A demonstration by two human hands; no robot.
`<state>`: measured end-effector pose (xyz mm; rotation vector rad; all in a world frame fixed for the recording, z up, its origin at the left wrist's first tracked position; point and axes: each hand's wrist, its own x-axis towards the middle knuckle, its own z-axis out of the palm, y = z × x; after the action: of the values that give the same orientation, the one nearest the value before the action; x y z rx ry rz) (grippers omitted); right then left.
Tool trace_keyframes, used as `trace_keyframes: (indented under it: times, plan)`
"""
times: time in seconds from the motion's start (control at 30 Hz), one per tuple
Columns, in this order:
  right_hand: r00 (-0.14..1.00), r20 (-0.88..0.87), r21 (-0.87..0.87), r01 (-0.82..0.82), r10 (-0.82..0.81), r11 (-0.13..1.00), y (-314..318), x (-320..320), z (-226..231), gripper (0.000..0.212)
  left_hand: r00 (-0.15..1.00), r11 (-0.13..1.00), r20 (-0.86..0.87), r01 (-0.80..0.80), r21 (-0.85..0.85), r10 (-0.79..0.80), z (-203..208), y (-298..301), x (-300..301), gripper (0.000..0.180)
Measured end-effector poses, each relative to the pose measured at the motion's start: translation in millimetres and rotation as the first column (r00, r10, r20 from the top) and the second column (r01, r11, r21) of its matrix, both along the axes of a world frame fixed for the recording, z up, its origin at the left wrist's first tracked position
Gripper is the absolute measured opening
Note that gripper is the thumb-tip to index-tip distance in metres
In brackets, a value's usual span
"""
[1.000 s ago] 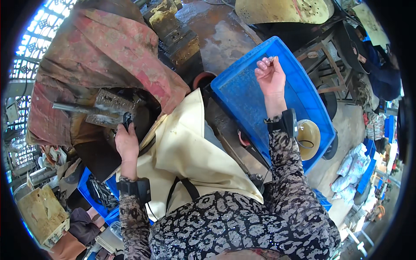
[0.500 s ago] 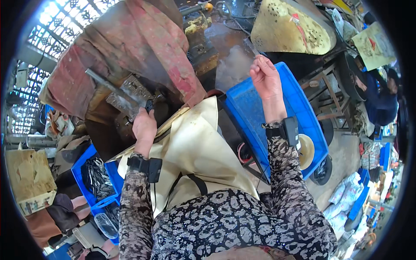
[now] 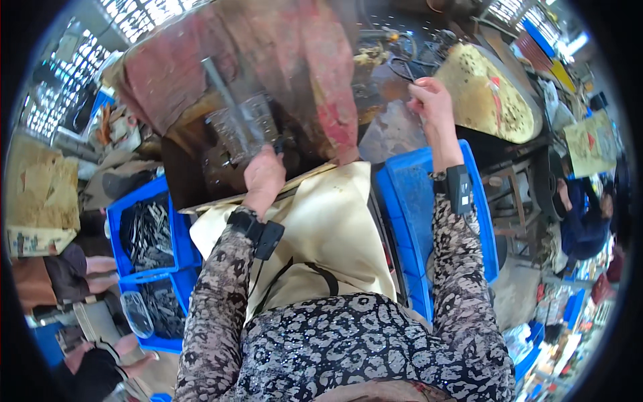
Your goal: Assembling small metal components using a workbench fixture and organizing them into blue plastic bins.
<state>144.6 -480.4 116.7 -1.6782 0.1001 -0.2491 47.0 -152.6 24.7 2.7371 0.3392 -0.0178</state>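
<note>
My left hand (image 3: 264, 175) is closed at the near edge of a wet metal block (image 3: 224, 134) under the machine's cloth cover. A small dark piece shows at its fingertips, too blurred to name. A grey metal rod (image 3: 228, 94) slants over the block toward this hand. My right hand (image 3: 433, 104) is raised beyond the blue tray on the right, its fingers pinched together. A thin dark loop (image 3: 402, 69) lies right by those fingertips; whether they hold it I cannot tell.
Stained red cloth (image 3: 268, 60) drapes over the machine. A blue tray (image 3: 408, 201) stands at right, and a blue bin (image 3: 110, 231) with dark metal strips at left. A cream apron (image 3: 321, 228) covers my lap. People sit at both sides, including one in dark clothes (image 3: 583, 221).
The view has shifted, so the machine and bins sit lower and mostly further right. My left hand stays by the block; my right hand stays raised, now further beyond the tray.
</note>
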Motion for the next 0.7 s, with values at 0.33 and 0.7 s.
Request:
trace_keyframes:
  times: [0.33, 0.7]
  plan:
    - [0.907, 0.309, -0.851, 0.397, -0.285, 0.343, 59, 74, 11, 0.027, 0.998, 0.986, 0.051, 0.04, -0.162, -0.032, -6, 10, -2, 0.025]
    - [0.971, 0.115, 0.233, 0.178, -0.209, 0.956, 21, 140, -15, 0.009, 0.996, 0.983, 0.053, 0.075, -0.165, -0.067, -17, 7, -2, 0.022]
